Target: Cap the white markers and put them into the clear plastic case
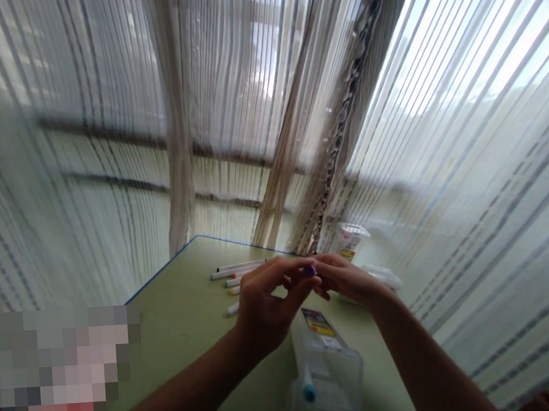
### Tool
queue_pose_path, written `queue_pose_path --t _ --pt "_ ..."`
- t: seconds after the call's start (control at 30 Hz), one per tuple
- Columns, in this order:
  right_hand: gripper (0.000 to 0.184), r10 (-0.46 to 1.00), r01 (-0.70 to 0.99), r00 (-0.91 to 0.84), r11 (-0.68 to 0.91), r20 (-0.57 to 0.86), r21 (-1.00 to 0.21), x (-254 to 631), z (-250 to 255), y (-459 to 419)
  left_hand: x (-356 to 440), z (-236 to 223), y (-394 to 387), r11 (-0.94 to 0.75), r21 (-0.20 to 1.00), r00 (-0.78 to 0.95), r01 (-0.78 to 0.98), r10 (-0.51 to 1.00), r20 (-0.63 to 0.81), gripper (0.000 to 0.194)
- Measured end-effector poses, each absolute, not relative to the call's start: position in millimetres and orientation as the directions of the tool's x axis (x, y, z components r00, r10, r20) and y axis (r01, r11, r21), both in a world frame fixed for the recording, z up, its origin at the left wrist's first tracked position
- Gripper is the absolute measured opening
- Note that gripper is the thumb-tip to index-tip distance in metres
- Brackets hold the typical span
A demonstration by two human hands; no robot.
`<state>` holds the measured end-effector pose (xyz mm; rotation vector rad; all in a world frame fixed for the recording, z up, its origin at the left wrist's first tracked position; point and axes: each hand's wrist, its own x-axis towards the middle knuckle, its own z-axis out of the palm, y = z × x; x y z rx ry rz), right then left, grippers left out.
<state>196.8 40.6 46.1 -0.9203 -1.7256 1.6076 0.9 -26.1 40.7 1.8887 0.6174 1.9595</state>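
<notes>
My left hand [266, 305] pinches a marker with a purple end [309, 270] between thumb and forefinger. Fingers of my right hand [346, 278] curl in against the same marker from the other side, hiding most of its barrel. Left of my hands, several white markers [236, 272] with coloured ends lie on the pale green table [184, 322]. Below my hands lies a clear plastic case [344, 362] with a red, blue and yellow label. A marker with a blue end [309, 390] rests in or on it; I cannot tell which.
Another clear plastic container [351, 238] stands behind my right hand, with crumpled clear plastic [384, 277] beside it. Striped sheer curtains [222, 109] hang along the table's blue far edge. A blurred-out patch, perhaps a person, covers the lower left.
</notes>
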Motion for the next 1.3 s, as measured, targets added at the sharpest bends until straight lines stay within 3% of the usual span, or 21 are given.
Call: queue_pose_path --t 0.2,0.43,0.9,1.0,1.1,1.2,1.3 --pt "0.045 0.818 0.049 -0.574 0.005 -0.024 -0.999 197 52 36 0 42 -28 -0.903 0.426 0.015 0.047 0.427 0.904 0.022" --pt "0.041 0.84 -0.011 -0.542 0.013 0.017 -1.0 200 57 36 0 41 -30 -0.924 0.379 0.094 0.042 0.381 0.92 0.031" --pt "0.046 0.836 -0.036 -0.547 0.031 0.045 -0.999 202 57 37 1 41 -31 -0.922 0.385 0.101 0.048 0.388 0.916 0.032" --pt "0.046 0.853 -0.025 -0.519 0.048 0.054 -0.999 202 59 36 1 40 -31 -0.904 0.423 0.077 0.059 0.427 0.901 0.027" --pt "0.045 0.883 -0.033 -0.464 0.056 0.065 -0.998 204 62 35 1 38 -28 -0.843 0.535 0.005 0.061 0.536 0.844 0.019" --pt "0.044 0.909 -0.051 -0.407 0.081 0.095 -0.995 208 68 34 2 36 -22 -0.725 0.687 -0.077 -0.06 0.689 0.721 0.018" --pt "0.039 0.927 -0.017 -0.352 0.129 0.127 -0.992 214 76 30 3 35 -14 -0.607 0.761 -0.13 -0.23 0.794 0.594 0.023"
